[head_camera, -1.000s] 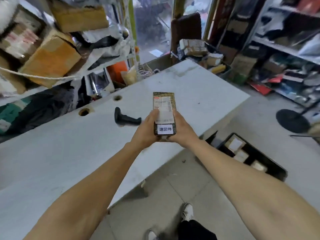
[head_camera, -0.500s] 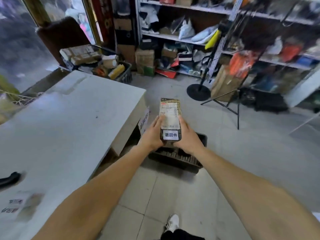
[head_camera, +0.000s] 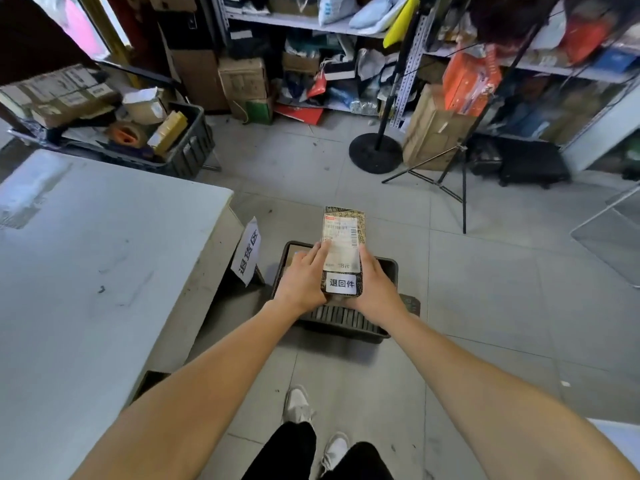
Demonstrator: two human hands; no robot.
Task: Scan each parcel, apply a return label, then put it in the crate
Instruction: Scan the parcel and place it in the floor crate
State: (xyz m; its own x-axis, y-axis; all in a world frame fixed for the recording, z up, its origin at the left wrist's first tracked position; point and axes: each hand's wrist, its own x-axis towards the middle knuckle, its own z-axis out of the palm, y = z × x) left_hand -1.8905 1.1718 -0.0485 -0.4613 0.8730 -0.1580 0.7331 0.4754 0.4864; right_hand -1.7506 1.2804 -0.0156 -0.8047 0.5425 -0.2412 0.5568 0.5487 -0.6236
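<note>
A narrow dark parcel (head_camera: pixel 343 237) carries a shipping label and, at its near end, a white return label (head_camera: pixel 341 283). My left hand (head_camera: pixel 301 282) grips its left side with the fingers laid on top. Its right side is held by my right hand (head_camera: pixel 375 289). The parcel hangs above a black crate (head_camera: pixel 388 265) on the floor beside the table corner. Most of the crate's inside is hidden by my hands; a bit of cardboard shows at its far left.
A white table (head_camera: pixel 97 271) fills the left, with a paper sign (head_camera: pixel 247 254) hanging at its corner. Behind it stands a dark crate of boxes and tape (head_camera: pixel 187 147). A lamp base (head_camera: pixel 375 152), a tripod (head_camera: pixel 446 174) and crowded shelves (head_camera: pixel 311 26) stand beyond. My feet (head_camera: pixel 311 420) are below.
My view has turned right, away from the table and scanner, toward the floor. Both hands have carried the parcel from over the table to above the black crate.
</note>
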